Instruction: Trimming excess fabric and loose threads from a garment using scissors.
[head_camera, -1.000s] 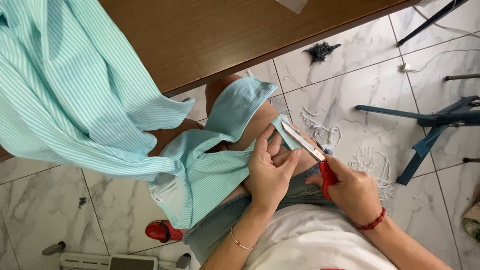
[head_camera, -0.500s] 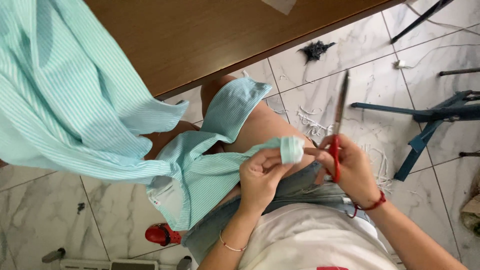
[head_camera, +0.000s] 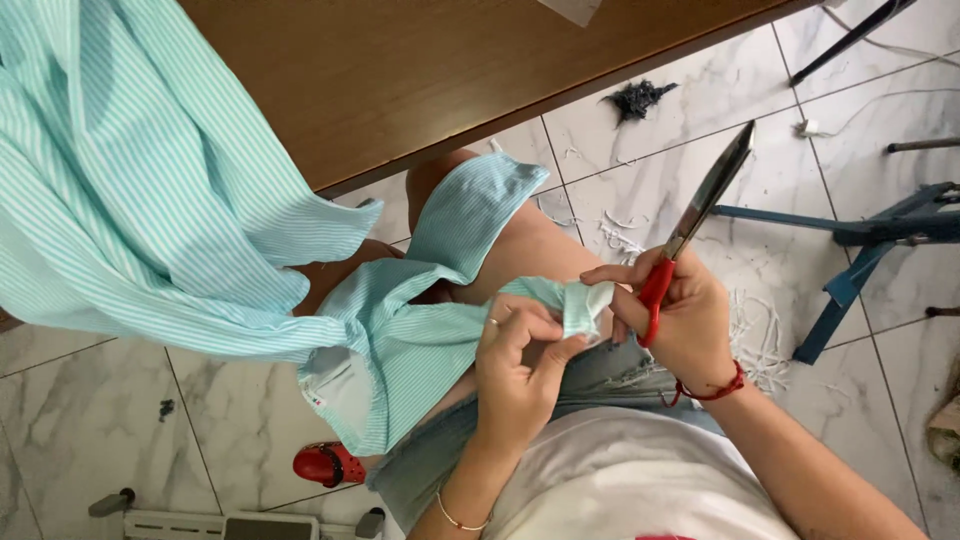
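Striped teal-and-white shirt (head_camera: 150, 210) hangs from the edge of the brown table (head_camera: 400, 70) at the upper left and runs down across the seated person's bare knees and lap, one piece (head_camera: 470, 215) folded up over the knee. Its near end is bunched into a small roll (head_camera: 575, 303) between the two hands. The left hand (head_camera: 520, 375) has its grip closed on that fabric, thumb and fingers pinching the roll just above the denim shorts (head_camera: 600, 370); a thin bracelet (head_camera: 455, 518) sits on its wrist. The right hand (head_camera: 685, 320) touches the other side of the roll and is closed around the red handles of a pair of scissors (head_camera: 700, 215), whose shut blades point up and away toward the tiled floor (head_camera: 700, 130). A red cord (head_camera: 712, 392) circles that wrist.

Around them, white thread clippings (head_camera: 755, 335) lie scattered on the marble-patterned tiles just right of the right hand, and a dark tuft of scraps (head_camera: 635, 98) sits near the table's edge. A blue metal frame (head_camera: 865, 250) stands at the right, well apart from the hands. A red sandal (head_camera: 325, 465) shows below the hanging cloth, beside a white power strip (head_camera: 190, 523) at the bottom edge. The draped shirt hides most of the left leg and part of the floor beneath
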